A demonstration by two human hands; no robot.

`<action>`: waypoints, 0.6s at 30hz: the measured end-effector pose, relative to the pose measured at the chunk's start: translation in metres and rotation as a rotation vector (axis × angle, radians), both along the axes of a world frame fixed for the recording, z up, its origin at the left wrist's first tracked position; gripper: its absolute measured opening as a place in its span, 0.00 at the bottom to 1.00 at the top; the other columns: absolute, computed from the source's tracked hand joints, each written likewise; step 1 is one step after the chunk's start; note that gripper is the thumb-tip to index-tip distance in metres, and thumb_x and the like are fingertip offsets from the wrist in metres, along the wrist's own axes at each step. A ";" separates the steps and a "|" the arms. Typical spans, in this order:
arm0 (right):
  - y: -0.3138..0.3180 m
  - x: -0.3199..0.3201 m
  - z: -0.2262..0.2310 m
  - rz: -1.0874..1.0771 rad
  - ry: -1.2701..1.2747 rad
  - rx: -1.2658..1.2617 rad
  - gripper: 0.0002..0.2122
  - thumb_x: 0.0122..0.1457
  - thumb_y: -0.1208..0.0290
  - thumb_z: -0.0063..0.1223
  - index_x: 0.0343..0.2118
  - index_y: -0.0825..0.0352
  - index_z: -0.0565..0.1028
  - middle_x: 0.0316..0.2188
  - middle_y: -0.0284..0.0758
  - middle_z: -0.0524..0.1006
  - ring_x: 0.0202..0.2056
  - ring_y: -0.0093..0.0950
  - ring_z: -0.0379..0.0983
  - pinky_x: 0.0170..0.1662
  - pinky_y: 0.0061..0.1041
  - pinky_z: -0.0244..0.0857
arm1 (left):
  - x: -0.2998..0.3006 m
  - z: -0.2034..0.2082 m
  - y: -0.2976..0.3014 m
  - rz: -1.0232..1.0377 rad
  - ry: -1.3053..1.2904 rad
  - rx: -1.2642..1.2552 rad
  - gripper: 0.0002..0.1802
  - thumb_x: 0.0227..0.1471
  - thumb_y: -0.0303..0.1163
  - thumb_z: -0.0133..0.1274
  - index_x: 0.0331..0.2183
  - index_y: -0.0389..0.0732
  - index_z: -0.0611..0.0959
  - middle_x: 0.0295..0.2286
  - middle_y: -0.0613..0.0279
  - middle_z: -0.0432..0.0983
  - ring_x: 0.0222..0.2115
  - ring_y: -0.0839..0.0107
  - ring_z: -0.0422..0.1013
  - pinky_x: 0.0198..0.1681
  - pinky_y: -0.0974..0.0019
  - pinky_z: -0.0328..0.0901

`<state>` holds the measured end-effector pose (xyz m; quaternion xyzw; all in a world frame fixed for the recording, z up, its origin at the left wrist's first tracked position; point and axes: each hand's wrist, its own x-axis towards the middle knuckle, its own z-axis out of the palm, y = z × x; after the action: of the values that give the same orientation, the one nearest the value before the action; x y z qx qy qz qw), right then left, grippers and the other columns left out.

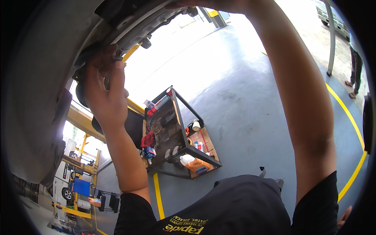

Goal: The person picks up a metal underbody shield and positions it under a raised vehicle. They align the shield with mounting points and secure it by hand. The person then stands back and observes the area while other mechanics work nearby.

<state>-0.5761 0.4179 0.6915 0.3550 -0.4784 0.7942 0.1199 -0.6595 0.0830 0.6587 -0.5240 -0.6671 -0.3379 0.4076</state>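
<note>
Both my arms reach up to the dark underside of a raised vehicle. My left hand is up at the edge of the underbody, fingers curled around a small dark fitting there; what it is stays unclear. My right hand presses against the underbody at the top edge of the picture, and only its knuckles and wrist show. My right forearm crosses the right half of the view. A grey wheel-arch panel fills the left side.
A black tool cart with spray cans, bottles and rags stands on the grey floor below. Yellow lines mark the floor. A yellow lift arm runs at left. Another person stands at far right by a pole.
</note>
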 end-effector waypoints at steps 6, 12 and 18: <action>-0.038 0.031 -0.043 -0.162 0.125 -0.240 0.27 0.71 0.58 0.47 0.63 0.73 0.59 0.60 0.51 0.65 0.63 0.51 0.63 0.63 0.43 0.69 | 0.001 0.007 0.011 -0.117 0.040 0.050 0.16 0.61 0.31 0.54 0.49 0.34 0.79 0.43 0.56 0.79 0.43 0.68 0.74 0.51 0.66 0.65; -0.072 0.044 -0.063 -0.568 0.262 -0.064 0.47 0.65 0.46 0.55 0.70 0.76 0.42 0.63 0.54 0.63 0.61 0.47 0.68 0.61 0.40 0.68 | -0.002 0.006 0.008 -0.018 0.126 0.031 0.17 0.62 0.30 0.54 0.50 0.33 0.79 0.42 0.56 0.79 0.41 0.69 0.74 0.50 0.65 0.65; -0.072 0.042 -0.064 -0.699 0.297 0.014 0.47 0.66 0.42 0.52 0.70 0.76 0.42 0.63 0.55 0.63 0.59 0.46 0.70 0.61 0.41 0.68 | -0.012 0.001 0.006 -0.059 0.173 0.014 0.18 0.61 0.30 0.54 0.50 0.33 0.80 0.44 0.55 0.80 0.44 0.67 0.74 0.52 0.63 0.67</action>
<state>-0.5336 0.3457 0.6272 0.2824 -0.5535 0.6421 0.4490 -0.6711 0.0892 0.6597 -0.5679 -0.6113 -0.3079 0.4572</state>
